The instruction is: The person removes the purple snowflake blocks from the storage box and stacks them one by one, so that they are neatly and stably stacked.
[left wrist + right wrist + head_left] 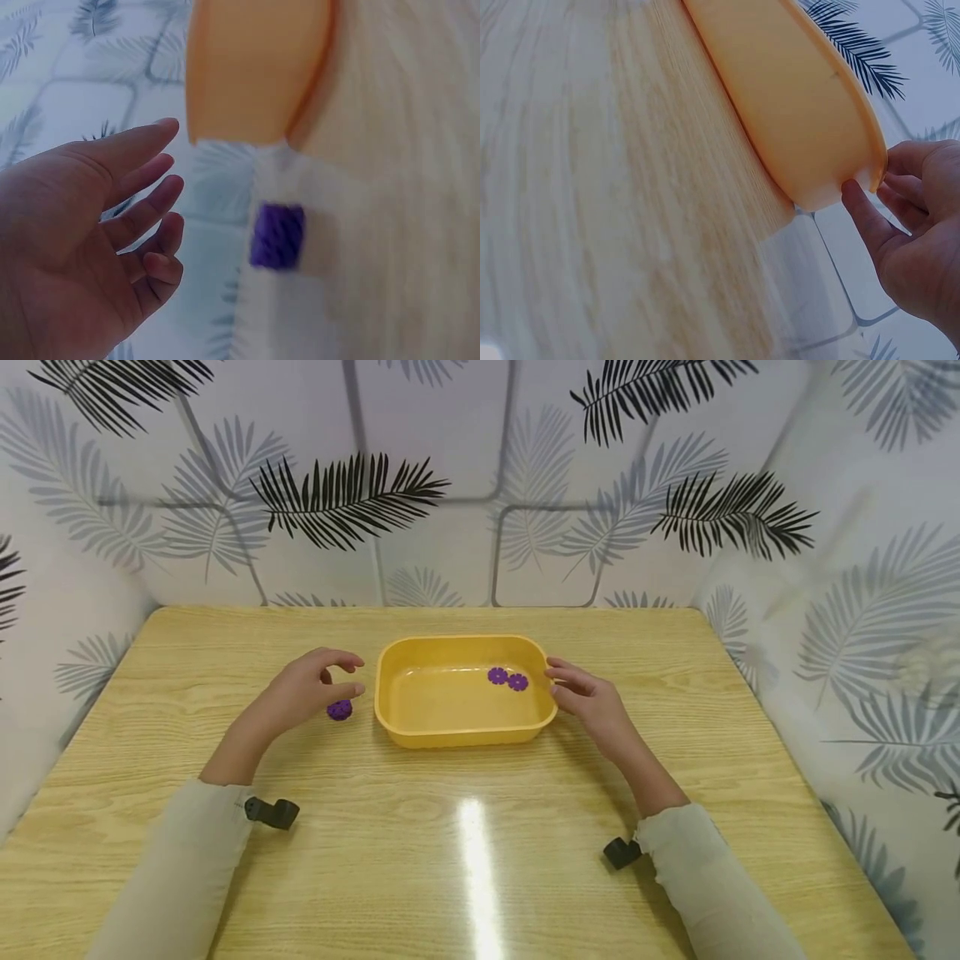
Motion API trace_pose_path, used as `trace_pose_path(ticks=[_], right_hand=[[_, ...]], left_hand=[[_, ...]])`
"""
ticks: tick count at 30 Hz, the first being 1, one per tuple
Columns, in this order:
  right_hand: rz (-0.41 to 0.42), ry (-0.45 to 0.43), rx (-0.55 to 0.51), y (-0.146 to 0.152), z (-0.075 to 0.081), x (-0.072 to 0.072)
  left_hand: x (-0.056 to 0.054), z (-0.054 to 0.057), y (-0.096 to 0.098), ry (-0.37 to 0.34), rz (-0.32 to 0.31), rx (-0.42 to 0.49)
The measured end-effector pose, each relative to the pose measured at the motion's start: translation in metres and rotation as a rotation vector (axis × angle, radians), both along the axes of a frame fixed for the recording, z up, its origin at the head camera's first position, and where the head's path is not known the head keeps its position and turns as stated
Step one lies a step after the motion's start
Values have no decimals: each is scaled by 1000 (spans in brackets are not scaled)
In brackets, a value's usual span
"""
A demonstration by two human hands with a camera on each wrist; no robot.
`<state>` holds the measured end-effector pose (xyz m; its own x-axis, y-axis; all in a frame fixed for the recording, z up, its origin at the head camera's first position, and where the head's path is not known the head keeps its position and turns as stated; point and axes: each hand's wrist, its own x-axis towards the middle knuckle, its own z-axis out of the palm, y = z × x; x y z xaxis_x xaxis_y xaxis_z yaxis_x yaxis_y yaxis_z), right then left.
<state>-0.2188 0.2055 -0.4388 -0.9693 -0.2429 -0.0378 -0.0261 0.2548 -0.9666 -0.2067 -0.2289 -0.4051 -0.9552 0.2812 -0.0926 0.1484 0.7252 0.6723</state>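
A shallow yellow plastic basin [457, 737] stands on the wooden table. Inside it, toward the right, lie two purple flower-shaped discs [497, 676]. My left hand [311, 681] is off the basin's left end, thumb and fingers parted with nothing between them. Just below that hand in the head view is a purple ribbed, drum-shaped piece [277, 236], partly covered by the thumb side. At the basin's right end is my right hand [592, 697], its fingertips at the rim. In the right wrist view, its thumb [864, 210] lies against the outer wall.
The light wooden table [360, 877] reaches back to a wall covering [450, 552] printed with leaves. A bright light streak reflects off its front middle. Small black camera mounts [273, 812] sit on both sleeves.
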Motion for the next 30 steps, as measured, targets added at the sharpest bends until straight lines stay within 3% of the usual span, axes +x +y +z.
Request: trace_pose_path(ticks=[6, 12, 22, 30], right_hand=[[2, 3, 7, 1, 0, 0], [8, 0, -3, 1, -1, -1], [2, -3, -3, 2, -1, -2], [2, -17, 4, 2, 1, -1]], left_hand=[[-15, 21, 44, 34, -78, 45], [-33, 26, 89, 50, -122, 71], [-52, 18, 150, 39, -190, 58], [-63, 3, 185, 37, -222, -8]])
